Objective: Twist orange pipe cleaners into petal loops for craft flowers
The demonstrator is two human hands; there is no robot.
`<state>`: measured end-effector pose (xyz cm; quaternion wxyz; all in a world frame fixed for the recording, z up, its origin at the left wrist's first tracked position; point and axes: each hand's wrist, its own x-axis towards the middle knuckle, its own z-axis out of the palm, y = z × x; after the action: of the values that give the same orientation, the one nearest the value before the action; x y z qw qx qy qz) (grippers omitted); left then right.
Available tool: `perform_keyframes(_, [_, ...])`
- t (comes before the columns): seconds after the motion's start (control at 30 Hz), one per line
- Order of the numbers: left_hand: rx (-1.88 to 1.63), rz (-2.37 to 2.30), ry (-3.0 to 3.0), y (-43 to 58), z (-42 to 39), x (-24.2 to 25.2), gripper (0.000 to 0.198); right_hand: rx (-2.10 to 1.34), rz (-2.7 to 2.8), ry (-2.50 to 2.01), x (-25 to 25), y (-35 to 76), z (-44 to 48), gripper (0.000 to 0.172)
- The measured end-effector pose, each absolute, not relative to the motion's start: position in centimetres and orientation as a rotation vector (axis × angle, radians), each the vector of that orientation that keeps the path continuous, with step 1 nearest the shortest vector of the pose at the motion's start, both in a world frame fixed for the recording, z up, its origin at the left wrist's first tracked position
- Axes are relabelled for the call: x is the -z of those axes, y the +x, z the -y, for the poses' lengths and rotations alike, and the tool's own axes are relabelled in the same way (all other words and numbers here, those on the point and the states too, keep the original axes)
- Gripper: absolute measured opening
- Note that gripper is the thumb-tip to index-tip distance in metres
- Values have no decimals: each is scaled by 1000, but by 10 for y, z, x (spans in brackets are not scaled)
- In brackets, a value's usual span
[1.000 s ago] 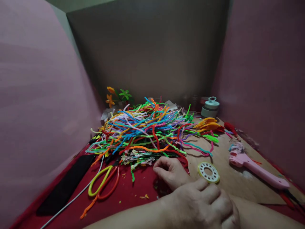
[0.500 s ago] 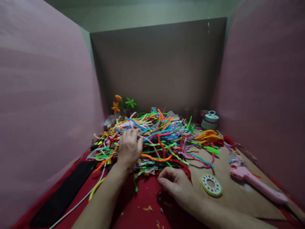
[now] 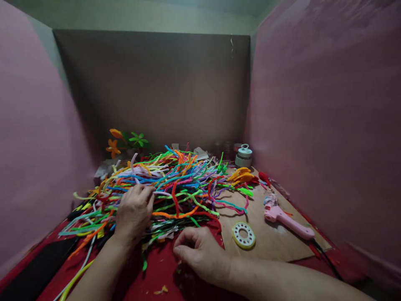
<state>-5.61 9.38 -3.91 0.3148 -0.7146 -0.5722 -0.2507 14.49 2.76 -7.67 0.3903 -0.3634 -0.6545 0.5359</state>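
Observation:
A large tangled pile of colourful pipe cleaners (image 3: 188,175) lies in front of me. My left hand (image 3: 134,211) is at its near left side, fingers closed in a pinch on a pale lilac pipe cleaner (image 3: 164,193), part of which shows on either side of the fingers. Lower and to the right, my right hand (image 3: 200,253) hovers over the red cloth (image 3: 156,267), thumb and forefinger pressed together. Whatever lies between those fingertips, if anything, is too small to make out. Dark green tinsel-like strands (image 3: 166,228) lie between the hands.
On a brown board (image 3: 272,238) at right are a white-and-yellow tape roll (image 3: 243,235), a pink glue gun (image 3: 288,221) and orange petal shapes (image 3: 242,174). Behind stand a pale lidded jar (image 3: 243,155) and pipe-cleaner flowers (image 3: 114,146). A black strip (image 3: 37,267) lies left. Pink walls flank the table.
The view has turned right, so everything sits further left. My left hand has drawn slightly nearer, its fingers now closed on the lilac pipe cleaner. My right hand keeps its pinch.

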Motion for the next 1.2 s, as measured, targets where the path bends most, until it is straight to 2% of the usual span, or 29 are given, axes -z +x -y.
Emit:
perform_keyframes(0.33, [956,1367,-1813,-57,-91,31,17,-1361,1683,-922,76,144,-25,10])
perform_keyframes(0.67, [1299,1217,-1761,-48,-81,20,31,-1330,1705,-890,77,144,-25,11])
perform_keyframes(0.77, [1341,1209,-1766,-47,-79,18,29,-1323,1721,-883,75,146,-23,10])
perform_keyframes(1.07, [1250,1291,-1762,-58,-88,29,23,-1330,1785,-860,76,149,-21,9])
perform_keyframes(1.2, [917,1522,-1790,-57,-86,33,22,-1358,1787,-860,78,147,-20,9])
